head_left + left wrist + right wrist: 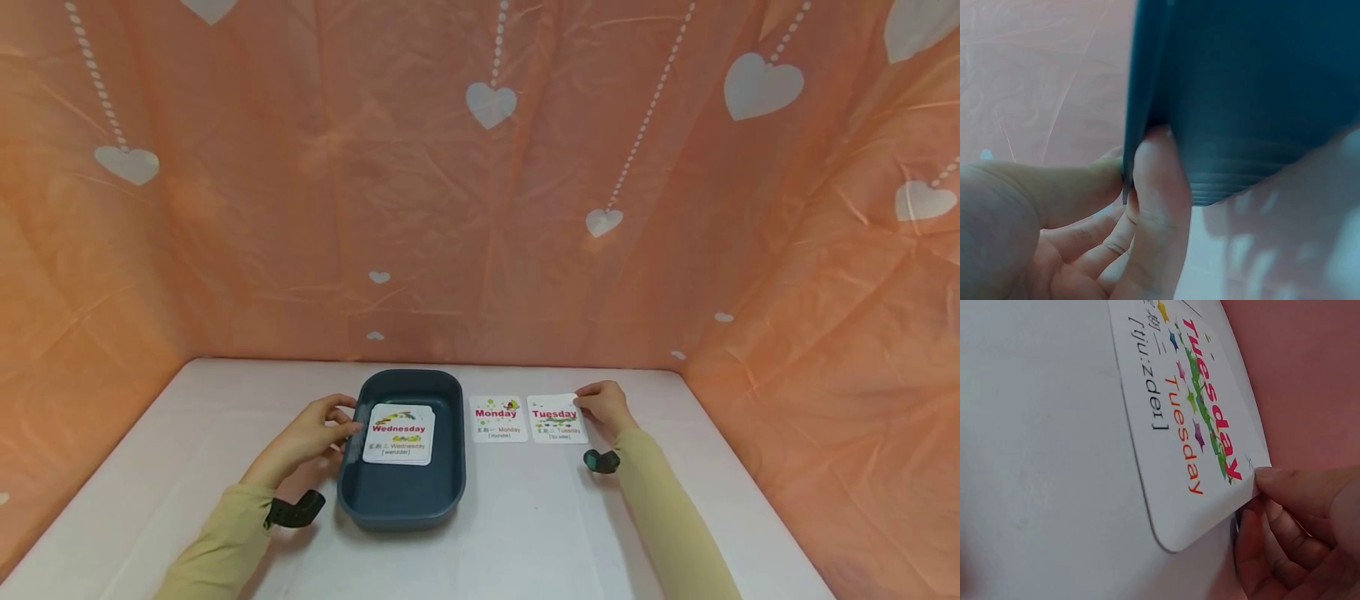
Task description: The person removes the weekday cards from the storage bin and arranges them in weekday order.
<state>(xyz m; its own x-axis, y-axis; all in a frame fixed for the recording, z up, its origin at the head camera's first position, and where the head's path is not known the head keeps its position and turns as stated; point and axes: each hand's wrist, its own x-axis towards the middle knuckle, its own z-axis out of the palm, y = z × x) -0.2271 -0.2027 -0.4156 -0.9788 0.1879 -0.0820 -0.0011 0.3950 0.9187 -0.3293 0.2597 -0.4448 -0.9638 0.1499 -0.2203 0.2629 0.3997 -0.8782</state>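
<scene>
Plainly, two white, round-cornered cards sit on the bench (525,517): the "Monday" card (498,421) and the starred "Tuesday" card (557,422), its title pink-red. A pile of cards (397,437), count unclear, "Wednesday" uppermost, lies in one dark blue tray (405,496). The right hand (606,406) pinches the "Tuesday" card's edge; the left hand (313,429) pinches the tray's rim.

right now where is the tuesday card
In the head view, the Tuesday card is right of the Monday card, pinched by the right hand.
</scene>
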